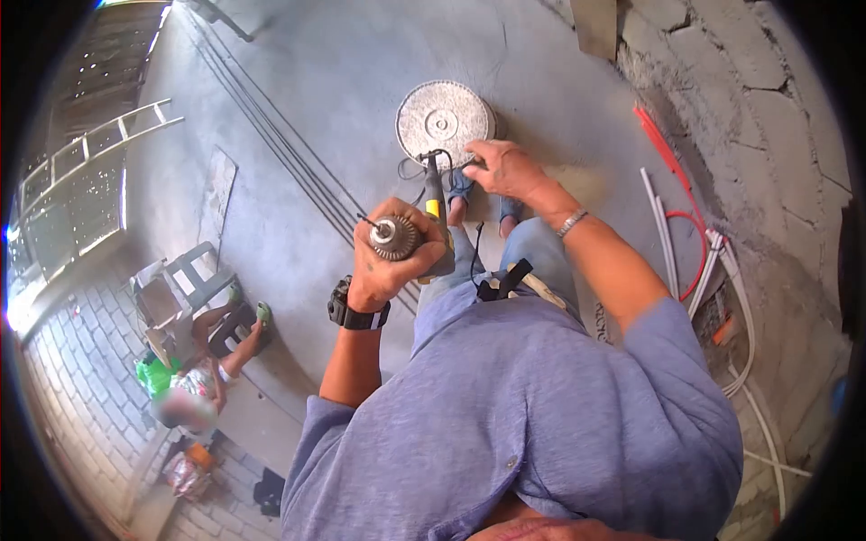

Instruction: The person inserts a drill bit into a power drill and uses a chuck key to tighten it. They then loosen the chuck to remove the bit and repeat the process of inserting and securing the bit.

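Head view: drill (436, 194), bit seated in chuck, held in the air. Left hand (388, 266) fingers clamped around its chuck end; right hand (507, 169) fingers pinched at its handle end. Round disc (445, 122) on floor beyond fingertips, untouched. Judged: drilling not begun.

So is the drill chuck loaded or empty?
Loaded: a thin bit sticks out of the chuck, gripped by the left hand.

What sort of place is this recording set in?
Probably a construction site or unfinished building: a bare concrete floor, a rough block wall with loose white and red pipes along its foot, and a drill gripped in the left hand.
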Available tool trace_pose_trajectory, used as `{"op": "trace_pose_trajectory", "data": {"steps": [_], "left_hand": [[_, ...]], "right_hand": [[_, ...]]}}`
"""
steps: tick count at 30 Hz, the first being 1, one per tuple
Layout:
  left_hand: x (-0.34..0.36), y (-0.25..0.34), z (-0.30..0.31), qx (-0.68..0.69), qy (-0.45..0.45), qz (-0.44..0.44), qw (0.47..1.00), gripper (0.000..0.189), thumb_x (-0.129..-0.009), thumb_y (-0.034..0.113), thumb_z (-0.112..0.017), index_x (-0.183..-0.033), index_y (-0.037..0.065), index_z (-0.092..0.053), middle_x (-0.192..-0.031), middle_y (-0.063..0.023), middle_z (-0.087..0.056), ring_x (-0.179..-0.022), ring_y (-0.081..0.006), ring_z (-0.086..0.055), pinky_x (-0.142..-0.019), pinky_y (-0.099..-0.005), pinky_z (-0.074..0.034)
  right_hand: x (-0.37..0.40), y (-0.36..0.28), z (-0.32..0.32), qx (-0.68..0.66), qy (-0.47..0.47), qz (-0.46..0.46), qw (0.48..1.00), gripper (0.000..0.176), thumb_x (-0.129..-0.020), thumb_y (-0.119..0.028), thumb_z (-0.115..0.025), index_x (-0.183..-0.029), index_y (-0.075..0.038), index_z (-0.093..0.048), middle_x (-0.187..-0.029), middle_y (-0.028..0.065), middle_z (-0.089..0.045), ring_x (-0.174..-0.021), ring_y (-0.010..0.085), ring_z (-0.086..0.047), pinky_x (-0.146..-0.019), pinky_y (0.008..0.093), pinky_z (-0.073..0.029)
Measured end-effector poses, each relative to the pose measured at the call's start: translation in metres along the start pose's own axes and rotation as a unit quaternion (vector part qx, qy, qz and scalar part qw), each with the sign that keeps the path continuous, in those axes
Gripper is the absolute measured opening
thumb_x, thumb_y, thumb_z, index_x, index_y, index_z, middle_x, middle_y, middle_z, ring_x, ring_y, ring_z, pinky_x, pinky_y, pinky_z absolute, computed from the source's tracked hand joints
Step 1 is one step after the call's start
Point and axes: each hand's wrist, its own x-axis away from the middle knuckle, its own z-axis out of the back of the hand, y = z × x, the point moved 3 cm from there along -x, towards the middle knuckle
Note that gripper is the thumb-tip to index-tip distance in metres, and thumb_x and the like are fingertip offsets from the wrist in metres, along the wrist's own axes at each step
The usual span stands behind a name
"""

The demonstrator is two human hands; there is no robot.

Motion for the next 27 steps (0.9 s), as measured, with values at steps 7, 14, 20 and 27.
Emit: {"op": "trace_pose_trajectory", "data": {"steps": [7,14,20,27], "left_hand": [[0.047,0.031,-0.017,0.053,0.046,-0.023,0.997,0.025,-0.063,0.001,-0.07,-0.081,0.005,-0.053,-0.072,-0.009,-0.063,-0.072,-0.0173,-0.06,-0.079,-0.0341,-0.048],[0.068,0.041,-0.016,0.108,0.044,-0.094,0.989,0.026,-0.066,0.003,-0.071,-0.085,0.005,-0.053,-0.074,-0.0087,-0.064,-0.073,-0.0165,-0.061,-0.087,-0.0369,-0.047],[0.077,0.044,-0.012,0.097,0.031,-0.107,0.989,0.024,-0.065,0.006,-0.072,-0.082,0.005,-0.054,-0.071,-0.008,-0.063,-0.072,-0.0163,-0.061,-0.087,-0.0363,-0.046],[0.088,0.039,-0.003,0.105,0.04,-0.08,0.99,0.022,-0.062,0.007,-0.072,-0.079,0.004,-0.059,-0.072,-0.0061,-0.064,-0.075,-0.0156,-0.061,-0.079,-0.0319,-0.048]], "right_hand": [[0.018,-0.009,-0.019,0.06,-0.097,-0.032,0.993,0.044,-0.08,-0.032,-0.065,-0.114,-0.005,-0.057,-0.099,0.0218,-0.065,-0.097,0.0379,-0.061,-0.086,0.0428,-0.048],[0.019,0.008,-0.025,-0.053,-0.065,-0.117,0.99,0.041,-0.08,-0.032,-0.065,-0.109,-0.003,-0.061,-0.097,0.0226,-0.066,-0.093,0.0331,-0.065,-0.083,0.0387,-0.05],[0.011,-0.011,-0.02,-0.015,0.029,-0.057,0.998,0.042,-0.078,-0.034,-0.066,-0.107,-0.005,-0.061,-0.089,0.0199,-0.067,-0.088,0.0351,-0.065,-0.081,0.0408,-0.05],[-0.002,-0.058,-0.012,0.193,-0.049,0.085,0.976,0.028,-0.08,-0.028,-0.065,-0.098,-0.007,-0.06,-0.092,0.0193,-0.065,-0.092,0.0355,-0.062,-0.08,0.0445,-0.049]]}}
